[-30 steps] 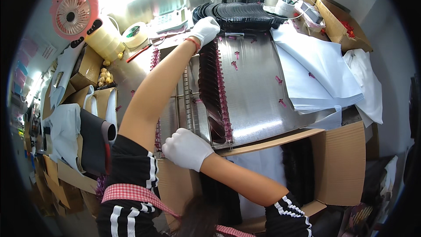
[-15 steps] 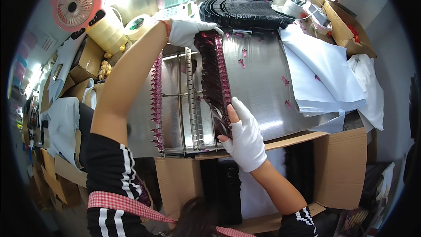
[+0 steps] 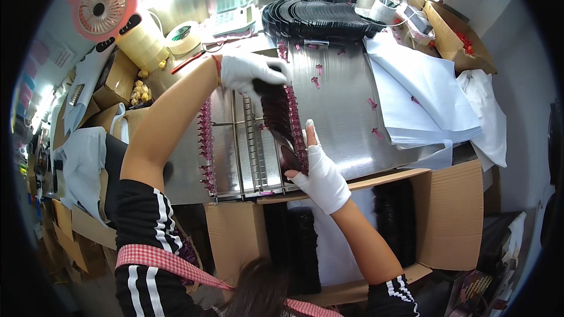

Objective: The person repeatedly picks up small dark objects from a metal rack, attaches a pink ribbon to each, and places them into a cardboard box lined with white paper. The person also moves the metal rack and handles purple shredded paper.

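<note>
The left hand [image 3: 249, 70], in a white glove, curls its fingers [image 3: 276, 69] down over the far end of a row of dark flat pieces [image 3: 276, 114], gripping that end from above. The right hand [image 3: 320, 173], also gloved in white, holds its fingers [image 3: 310, 138] straight and pressed together, flat against the near end of the same row, with the thumb tucked under the nearest piece at about 9 o'clock from the palm. The row stands on edge between the two hands, running from 12 o'clock to 6 o'clock across a steel rack [image 3: 235, 152] with parallel rails.

Pink clips [image 3: 205, 141] line the rack's left edge, at 9 o'clock from the row, and more run just beside the row at 3 o'clock. The rack rests on a shiny metal table [image 3: 341, 105], where a few loose pink clips lie scattered. At 12 o'clock from the left hand a fanned stack of black trays [image 3: 317, 17] sits at the table's back. At 3 o'clock lies a pile of white paper sheets [image 3: 417, 100]. At 6 o'clock, below the table edge, an open cardboard box [image 3: 452, 211] holds dark bundles. A pink fan [image 3: 103, 3] stands at 10 o'clock, with a roll of tape [image 3: 185, 32] near it.
</note>
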A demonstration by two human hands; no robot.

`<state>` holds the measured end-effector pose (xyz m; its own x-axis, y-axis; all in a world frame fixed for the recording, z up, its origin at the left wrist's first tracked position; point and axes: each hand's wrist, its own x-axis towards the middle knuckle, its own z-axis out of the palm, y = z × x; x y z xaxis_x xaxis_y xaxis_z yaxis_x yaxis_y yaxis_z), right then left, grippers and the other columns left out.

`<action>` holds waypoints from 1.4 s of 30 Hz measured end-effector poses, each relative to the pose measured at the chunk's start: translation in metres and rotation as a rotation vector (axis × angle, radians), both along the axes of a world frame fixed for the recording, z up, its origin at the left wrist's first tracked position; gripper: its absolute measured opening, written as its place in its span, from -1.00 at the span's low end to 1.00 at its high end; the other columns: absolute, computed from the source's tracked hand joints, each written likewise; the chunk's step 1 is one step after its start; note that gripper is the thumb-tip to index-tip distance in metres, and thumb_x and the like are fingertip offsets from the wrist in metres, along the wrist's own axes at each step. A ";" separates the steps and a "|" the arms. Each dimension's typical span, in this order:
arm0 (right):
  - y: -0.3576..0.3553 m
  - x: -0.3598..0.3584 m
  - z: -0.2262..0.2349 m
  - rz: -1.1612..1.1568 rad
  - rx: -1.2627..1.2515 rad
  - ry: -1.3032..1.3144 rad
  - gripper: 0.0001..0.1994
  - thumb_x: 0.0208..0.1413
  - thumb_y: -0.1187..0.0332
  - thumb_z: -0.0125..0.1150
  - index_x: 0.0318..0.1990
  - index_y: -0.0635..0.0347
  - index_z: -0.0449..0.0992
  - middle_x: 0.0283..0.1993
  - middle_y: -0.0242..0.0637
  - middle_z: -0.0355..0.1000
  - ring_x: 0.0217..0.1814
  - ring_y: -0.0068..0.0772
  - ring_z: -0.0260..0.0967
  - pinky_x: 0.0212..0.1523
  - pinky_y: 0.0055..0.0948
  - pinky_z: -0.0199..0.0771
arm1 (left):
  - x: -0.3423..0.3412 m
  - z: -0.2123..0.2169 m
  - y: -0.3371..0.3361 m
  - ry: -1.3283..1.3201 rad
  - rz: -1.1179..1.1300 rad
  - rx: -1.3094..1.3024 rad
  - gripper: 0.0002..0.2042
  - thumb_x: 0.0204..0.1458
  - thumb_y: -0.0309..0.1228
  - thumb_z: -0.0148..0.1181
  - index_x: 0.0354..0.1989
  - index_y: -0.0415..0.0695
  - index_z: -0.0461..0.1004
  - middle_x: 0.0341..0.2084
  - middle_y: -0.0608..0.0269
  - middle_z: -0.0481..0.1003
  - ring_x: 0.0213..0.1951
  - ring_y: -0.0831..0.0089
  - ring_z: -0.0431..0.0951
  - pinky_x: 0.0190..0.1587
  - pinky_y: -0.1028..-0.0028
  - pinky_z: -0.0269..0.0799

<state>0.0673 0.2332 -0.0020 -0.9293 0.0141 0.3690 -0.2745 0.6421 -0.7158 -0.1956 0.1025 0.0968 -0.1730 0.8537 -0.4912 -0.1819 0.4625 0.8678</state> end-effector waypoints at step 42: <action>0.019 -0.020 0.005 -0.072 -0.325 -0.362 -0.71 0.29 0.30 0.05 0.04 0.24 0.55 -0.12 -0.26 0.56 -0.11 -0.53 0.43 -0.04 -0.54 0.40 | 0.364 -0.050 -0.302 0.065 1.378 0.663 -0.56 0.03 -0.69 0.12 0.09 -0.02 0.34 0.07 0.16 0.41 -0.18 0.40 0.52 -0.30 0.53 0.50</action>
<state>0.0469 0.2526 0.0032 -0.9895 0.1438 -0.0120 0.0661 0.3776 -0.9236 0.1681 -0.1992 0.0470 -0.9957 0.0719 -0.0582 -0.0861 -0.4913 0.8667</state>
